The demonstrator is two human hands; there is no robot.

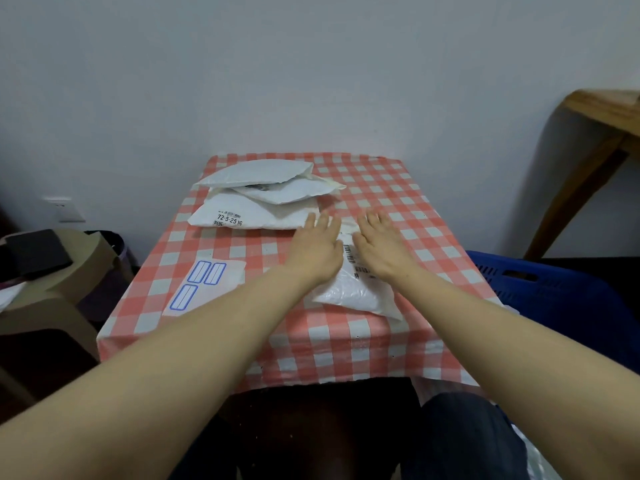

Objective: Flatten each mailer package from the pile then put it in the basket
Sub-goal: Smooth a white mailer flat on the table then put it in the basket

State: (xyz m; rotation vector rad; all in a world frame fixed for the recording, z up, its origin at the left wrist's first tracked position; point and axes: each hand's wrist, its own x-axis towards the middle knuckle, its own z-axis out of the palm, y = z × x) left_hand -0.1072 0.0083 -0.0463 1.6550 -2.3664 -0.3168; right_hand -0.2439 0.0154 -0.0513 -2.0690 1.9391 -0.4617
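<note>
Pressing flat, my left hand (317,249) and right hand (379,244) lie with fingers straight on the white crinkled plastic mailer (356,289) mid-table; the pile of white mailers (256,199) sits behind-left, the blue plastic basket (554,289) right.

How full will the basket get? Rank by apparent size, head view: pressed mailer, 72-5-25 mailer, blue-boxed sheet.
1-2. pressed mailer and 72-5-25 mailer: alike, both partly covered, one nearer; unranked.
3. blue-boxed sheet.

Prob. a home rm: checked-cloth table (398,188) is set against bare wall (311,64); wall socket (65,209) is seen left of table, blue basket (554,289) & wooden furniture (606,112) right of it.
</note>
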